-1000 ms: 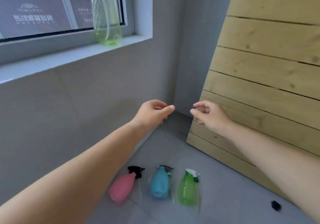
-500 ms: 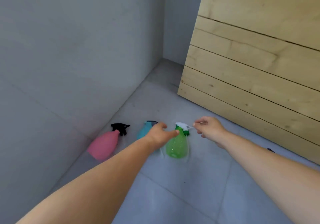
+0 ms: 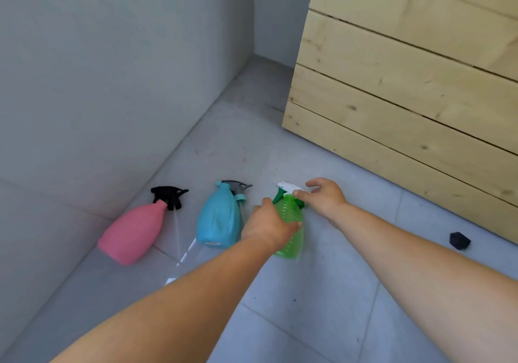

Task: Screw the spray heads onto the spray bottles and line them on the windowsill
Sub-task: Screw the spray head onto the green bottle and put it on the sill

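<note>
Three spray bottles lie on the grey tiled floor. A pink bottle (image 3: 133,233) is on the left, with a black spray head (image 3: 168,194) at its neck. The blue bottle (image 3: 218,218) in the middle has a grey spray head (image 3: 238,187) beside it. On the right is a green bottle (image 3: 293,222) with a white and green spray head (image 3: 286,190). My left hand (image 3: 267,226) wraps around the green bottle's body. My right hand (image 3: 322,197) touches the white spray head with its fingertips.
A grey wall (image 3: 112,82) runs along the left, meeting the floor just behind the bottles. A pale wooden plank panel (image 3: 406,88) leans at the right. A small black object (image 3: 459,240) lies on the floor at the right.
My view dropped from the windowsill to the floor. Both hands reached down; the left one has closed around the green bottle and the right one has reached its spray head.
</note>
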`<state>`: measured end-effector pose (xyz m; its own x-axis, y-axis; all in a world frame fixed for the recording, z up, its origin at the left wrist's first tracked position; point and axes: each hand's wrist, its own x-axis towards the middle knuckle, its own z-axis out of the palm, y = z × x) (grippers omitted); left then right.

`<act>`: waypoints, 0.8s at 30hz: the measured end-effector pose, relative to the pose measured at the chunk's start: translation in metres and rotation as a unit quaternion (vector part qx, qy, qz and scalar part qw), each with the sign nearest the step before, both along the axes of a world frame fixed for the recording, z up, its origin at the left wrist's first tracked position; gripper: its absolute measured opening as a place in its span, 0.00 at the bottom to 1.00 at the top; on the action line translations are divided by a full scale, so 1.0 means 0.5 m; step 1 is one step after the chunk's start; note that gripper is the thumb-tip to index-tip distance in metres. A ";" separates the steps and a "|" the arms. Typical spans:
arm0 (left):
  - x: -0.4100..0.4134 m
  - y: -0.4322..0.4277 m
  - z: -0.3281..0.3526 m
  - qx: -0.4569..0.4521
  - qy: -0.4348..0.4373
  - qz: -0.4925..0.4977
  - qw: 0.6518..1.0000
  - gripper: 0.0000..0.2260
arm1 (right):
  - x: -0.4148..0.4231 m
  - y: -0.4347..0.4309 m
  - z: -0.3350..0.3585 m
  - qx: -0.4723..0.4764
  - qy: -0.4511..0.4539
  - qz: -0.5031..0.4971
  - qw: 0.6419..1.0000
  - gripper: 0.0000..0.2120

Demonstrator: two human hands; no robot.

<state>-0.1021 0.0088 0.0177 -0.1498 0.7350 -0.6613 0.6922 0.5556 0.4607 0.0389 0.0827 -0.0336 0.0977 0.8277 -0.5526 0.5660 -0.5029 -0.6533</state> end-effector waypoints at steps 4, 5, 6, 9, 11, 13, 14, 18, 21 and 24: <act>0.011 -0.015 -0.026 -0.040 -0.023 0.038 0.998 0.33 | 0.003 0.016 -0.031 0.000 -0.024 -0.012 1.000 0.26; 0.012 -0.020 -0.032 -0.053 -0.040 0.056 0.996 0.33 | 0.004 0.018 -0.037 -0.002 -0.028 -0.017 0.999 0.26; 0.012 -0.024 -0.037 -0.061 -0.058 0.076 0.994 0.32 | 0.005 0.020 -0.042 -0.001 -0.029 -0.022 0.999 0.25; 0.008 -0.029 -0.045 -0.075 -0.114 0.149 0.980 0.30 | 0.003 0.023 -0.051 0.000 -0.032 -0.032 0.999 0.22; 0.003 -0.033 -0.043 -0.081 -0.132 0.172 0.973 0.28 | 0.000 0.026 -0.054 -0.004 -0.028 -0.035 0.999 0.19; -0.003 -0.041 -0.043 -0.087 -0.137 0.176 0.971 0.26 | -0.005 0.028 -0.056 -0.012 -0.020 -0.035 0.999 0.17; -0.005 -0.044 -0.043 -0.090 -0.141 0.177 0.970 0.26 | -0.006 0.029 -0.057 -0.014 -0.019 -0.032 0.999 0.17; -0.011 -0.053 -0.042 -0.096 -0.157 0.183 0.966 0.27 | -0.014 0.026 -0.057 -0.019 -0.035 -0.007 0.999 0.13; -0.014 -0.059 -0.040 -0.091 -0.167 0.187 0.964 0.27 | -0.020 0.022 -0.048 -0.017 -0.064 0.021 0.998 0.15; -0.018 -0.065 -0.044 -0.085 -0.177 0.194 0.961 0.26 | -0.028 0.020 -0.041 -0.006 -0.088 0.058 0.994 0.19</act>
